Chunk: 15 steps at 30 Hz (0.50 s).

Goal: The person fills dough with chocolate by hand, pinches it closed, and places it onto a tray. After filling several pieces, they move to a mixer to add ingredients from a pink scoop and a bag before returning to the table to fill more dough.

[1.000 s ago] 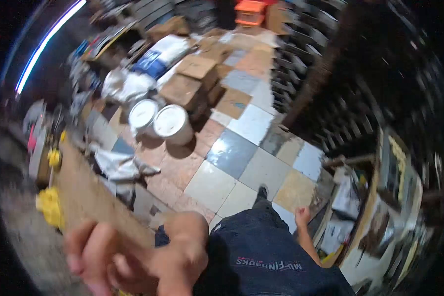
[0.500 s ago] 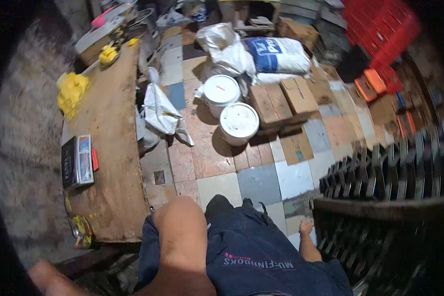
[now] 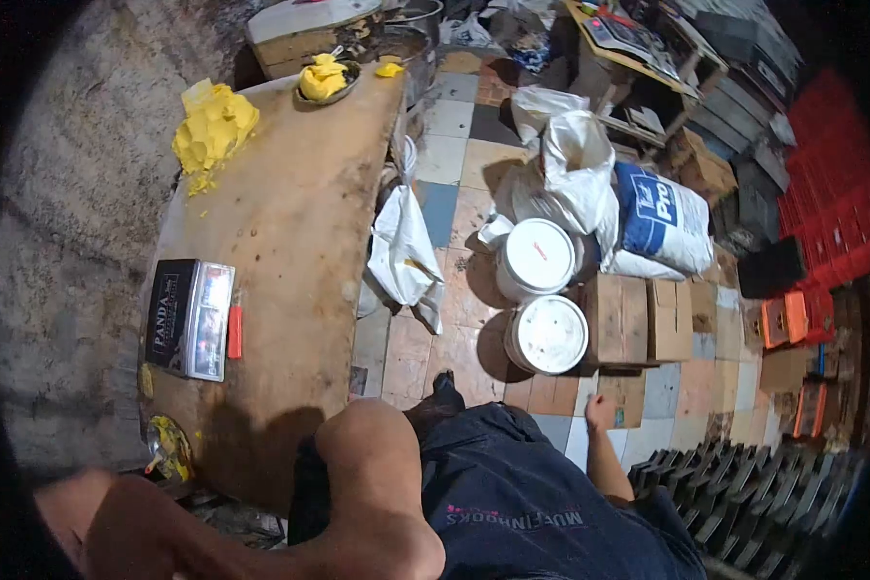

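Observation:
My right hand [image 3: 599, 413] hangs low beside my dark printed clothing [image 3: 512, 493], its fingers loosely curled with nothing visible in them. Past it on the floor are a cardboard box [image 3: 617, 319] and a white lidded bucket [image 3: 548, 335]. My left arm [image 3: 367, 454] is bent close to the camera at the lower left, near the wooden table [image 3: 280, 261]. I cannot make out the left fingers in the dark edge there. On that table lie a digital scale [image 3: 208, 321], a red-handled tool [image 3: 235, 332] and a yellow soft mass [image 3: 215, 130].
A second white bucket [image 3: 536, 258] stands behind the first. Nearby are a blue-white sack [image 3: 662, 220] and an open white sack [image 3: 578, 159]. Dark metal trays [image 3: 744, 498] are stacked at the lower right, with red crates [image 3: 831, 184] beyond. A bowl [image 3: 331, 95] holds yellow stuff.
My view has turned left and come nearer the table, so the table, buckets and sacks sit farther right in view. My right hand stays low, still curled.

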Available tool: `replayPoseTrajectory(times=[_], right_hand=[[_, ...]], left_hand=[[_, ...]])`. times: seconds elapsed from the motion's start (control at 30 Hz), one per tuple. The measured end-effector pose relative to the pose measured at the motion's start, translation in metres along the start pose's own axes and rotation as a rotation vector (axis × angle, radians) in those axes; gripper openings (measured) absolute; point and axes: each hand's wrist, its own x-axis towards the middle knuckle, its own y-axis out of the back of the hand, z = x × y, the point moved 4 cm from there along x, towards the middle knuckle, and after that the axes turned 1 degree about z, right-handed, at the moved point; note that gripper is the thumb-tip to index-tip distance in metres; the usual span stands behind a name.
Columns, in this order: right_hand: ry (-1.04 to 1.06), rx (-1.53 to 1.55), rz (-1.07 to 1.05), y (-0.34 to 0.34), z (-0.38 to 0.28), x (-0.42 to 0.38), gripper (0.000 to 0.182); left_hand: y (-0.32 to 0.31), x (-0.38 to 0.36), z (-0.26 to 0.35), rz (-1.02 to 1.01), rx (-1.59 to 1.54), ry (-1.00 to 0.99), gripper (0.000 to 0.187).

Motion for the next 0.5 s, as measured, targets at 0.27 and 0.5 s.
replayPoseTrajectory(times=[0.27, 0.5], right_hand=[[-0.199, 0.159, -0.035, -0.082, -0.007, 0.062, 0.037], [-0.471, 0.23, -0.231, -0.063, -0.097, 0.197, 0.05]], left_hand=[[0.154, 0.093, -0.04, 0.054, -0.12, 0.169, 0.035], [0.279, 0.202, -0.112, 0.176, -0.306, 0.336, 0.032]])
